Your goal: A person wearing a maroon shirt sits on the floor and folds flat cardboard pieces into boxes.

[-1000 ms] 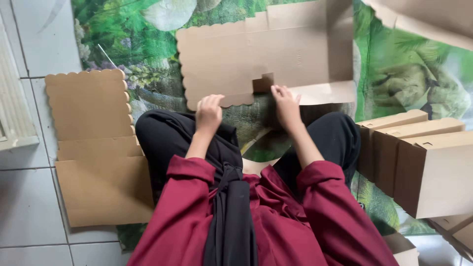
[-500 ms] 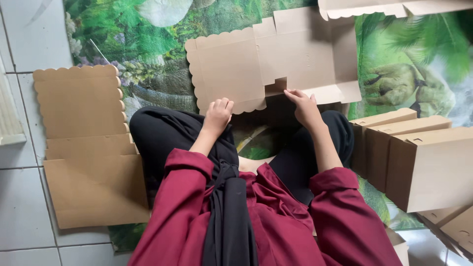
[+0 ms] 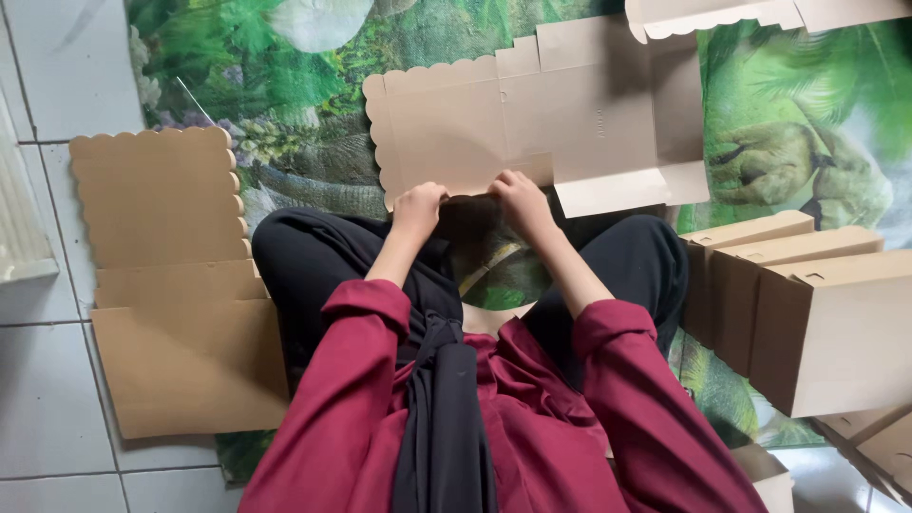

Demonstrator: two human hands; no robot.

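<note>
Both hands grip the near edge of the flat cardboard box blank [image 3: 532,114], side by side, close together. Left hand [image 3: 418,204]: fingers curled shut over the edge, knuckles up. Right hand [image 3: 521,201]: same, fingers folded down on the small flap next to the left. Fingertips themselves hidden under the card, so exact pinch can't be told, but both clearly hold card.

Change vs. a sec ago: the hands were apart, left one off the blank's scalloped side, right one at the notch. Now they've closed in on the same short stretch of edge, and the blank sits a bit nearer the knees. Reads, as a judgement, like a fold starting at that near flap, w/ the sheet otherwise unfolded.

The blank lies flat on the green printed mat [image 3: 285,66], towards the mat's far side, centre, scalloped edge to the left, white-faced flap [image 3: 608,195] to the right of the hands. Person sits cross-legged, dark trousers, red sleeves [image 3: 627,380].

Outward: a second flat blank [image 3: 161,275], browner, lies over the mat's left edge, partly on the tiled floor [image 3: 57,399]. Along the mat's right edge, a row of made-up boxes [image 3: 836,323] stands close together, touching. More card [image 3: 760,14] at the far right corner, cut by frame. Another box corner [image 3: 769,475] shows near the right elbow.
</note>
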